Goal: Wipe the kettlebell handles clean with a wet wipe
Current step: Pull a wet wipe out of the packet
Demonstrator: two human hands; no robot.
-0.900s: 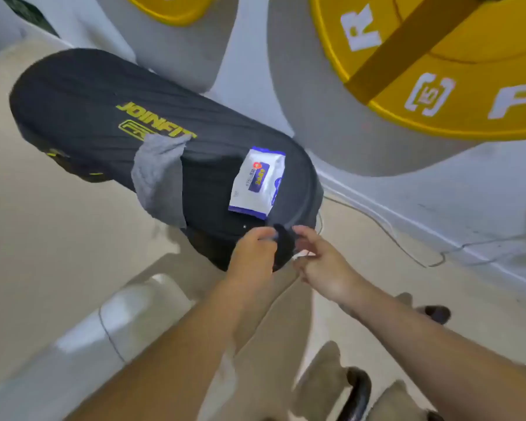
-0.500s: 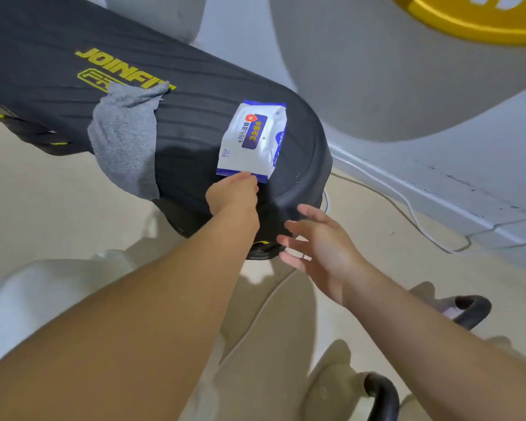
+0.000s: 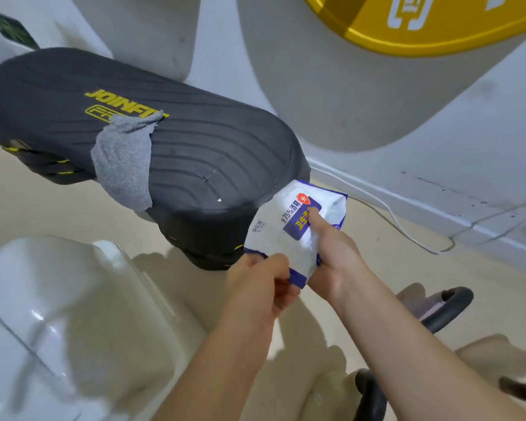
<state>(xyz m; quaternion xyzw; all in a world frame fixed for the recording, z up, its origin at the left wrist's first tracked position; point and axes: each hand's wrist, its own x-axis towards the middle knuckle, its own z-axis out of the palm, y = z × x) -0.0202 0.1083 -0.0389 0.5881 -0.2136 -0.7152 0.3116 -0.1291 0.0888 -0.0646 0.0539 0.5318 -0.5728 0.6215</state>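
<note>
Presently, head view: wet wipe pack (image 3: 289, 229) held in both hands beside the bench pad (image 3: 195, 153).
Its near corner is pinched by the left hand (image 3: 261, 281); its right side is grasped by the right hand (image 3: 337, 256), thumb on the label. Two black kettlebell handles (image 3: 462, 300) are seen low on the floor, untouched.

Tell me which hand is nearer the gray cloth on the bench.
Left. The left hand grips the near corner of the wipes pack, right of the gray cloth; the right hand holds the pack farther right.
</note>
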